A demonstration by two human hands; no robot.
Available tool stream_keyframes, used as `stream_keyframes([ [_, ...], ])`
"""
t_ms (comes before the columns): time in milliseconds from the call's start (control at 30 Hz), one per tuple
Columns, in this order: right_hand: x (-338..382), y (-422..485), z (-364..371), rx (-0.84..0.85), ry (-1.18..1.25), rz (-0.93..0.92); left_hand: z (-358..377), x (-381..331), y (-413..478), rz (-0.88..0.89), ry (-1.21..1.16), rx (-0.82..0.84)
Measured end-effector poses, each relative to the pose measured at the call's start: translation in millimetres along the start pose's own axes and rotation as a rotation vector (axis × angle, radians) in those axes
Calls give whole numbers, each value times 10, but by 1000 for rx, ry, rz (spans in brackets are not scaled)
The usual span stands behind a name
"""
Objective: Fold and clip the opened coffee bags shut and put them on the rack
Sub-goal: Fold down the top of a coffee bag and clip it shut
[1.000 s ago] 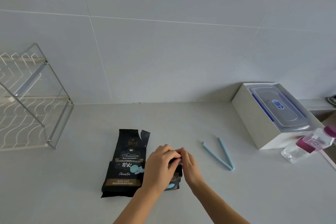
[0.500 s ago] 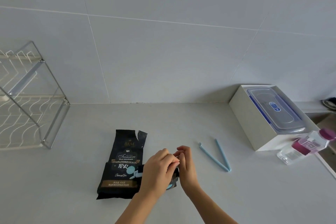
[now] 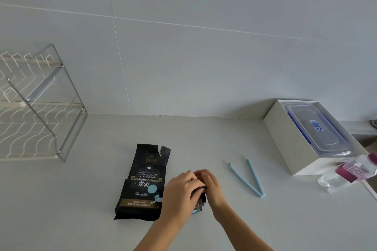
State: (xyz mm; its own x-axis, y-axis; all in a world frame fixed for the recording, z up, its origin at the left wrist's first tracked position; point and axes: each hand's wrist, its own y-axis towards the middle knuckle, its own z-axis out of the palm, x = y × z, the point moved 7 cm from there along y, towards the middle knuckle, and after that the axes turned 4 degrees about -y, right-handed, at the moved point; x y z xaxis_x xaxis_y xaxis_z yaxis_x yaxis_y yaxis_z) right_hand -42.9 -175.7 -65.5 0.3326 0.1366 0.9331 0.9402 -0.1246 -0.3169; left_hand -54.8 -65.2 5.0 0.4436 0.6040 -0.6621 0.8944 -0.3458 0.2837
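**Counter scene: hands still on the second bag**

Grey counter [image 3: 204,138], both hands clamped on the smaller bag [image 3: 201,201]: left hand [image 3: 179,191] has slid over its top, right hand [image 3: 212,187] pinching its edge. Big bag [image 3: 142,181] unmoved beside them; clip [image 3: 246,177] untouched, rack [image 3: 36,108] far left.

Pale grey tiled wall [image 3: 204,57], thin grout lines, matte grey countertop [image 3: 81,199], soft even light

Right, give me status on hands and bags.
Both hands, left and right, pinching second bag. First coffee bag flat, torn open, unclipped. Blue clip open alongside. Rack path clear.
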Motion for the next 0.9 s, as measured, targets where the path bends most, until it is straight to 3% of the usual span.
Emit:
stream_keyframes([
  [333, -84, -31, -118, -154, -111, -143, 54, -51, -86, 82, -16, 22],
  [500, -95, -49, -185, -234, -224, -113, 58, -98, -41, 94, -37, 63],
  [733, -42, 3, -155, -101, -77, -78, -136, 57, -36, 57, -37, 74],
  [833, 164, -52, -110, -126, -52, -171, -333, 305, -105, -36, -12, 4],
  [900, 301, -94, 22, -44, -98, -239, -407, 426, -142, -114, -43, -44],
])
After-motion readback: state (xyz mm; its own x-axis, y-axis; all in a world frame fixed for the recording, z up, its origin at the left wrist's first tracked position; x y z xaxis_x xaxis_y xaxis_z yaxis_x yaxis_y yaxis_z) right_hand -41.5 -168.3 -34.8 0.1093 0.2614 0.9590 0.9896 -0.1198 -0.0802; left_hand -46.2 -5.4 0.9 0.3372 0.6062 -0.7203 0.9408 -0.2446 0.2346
